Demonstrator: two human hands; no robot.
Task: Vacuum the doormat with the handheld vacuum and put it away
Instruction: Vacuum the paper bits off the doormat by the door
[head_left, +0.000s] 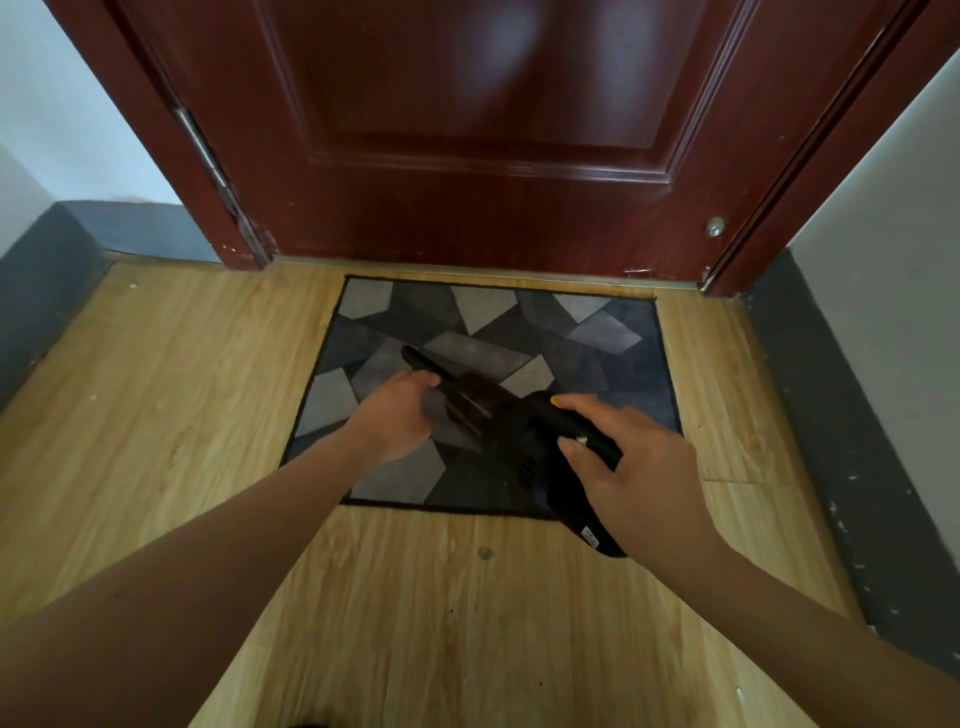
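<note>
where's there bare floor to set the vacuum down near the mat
Bare wood floor lies left of the doormat, out to the grey baseboard. More lies in front of the mat's near edge, under the arms. A narrower strip runs between the mat's right edge and the right baseboard. The mat's near half is crowded: left hand, right hand and vacuum.

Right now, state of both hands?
Left hand: closed around the front of the handheld vacuum, near its nozzle.
Right hand: gripping the vacuum's handle at the rear, above the doormat.
</note>
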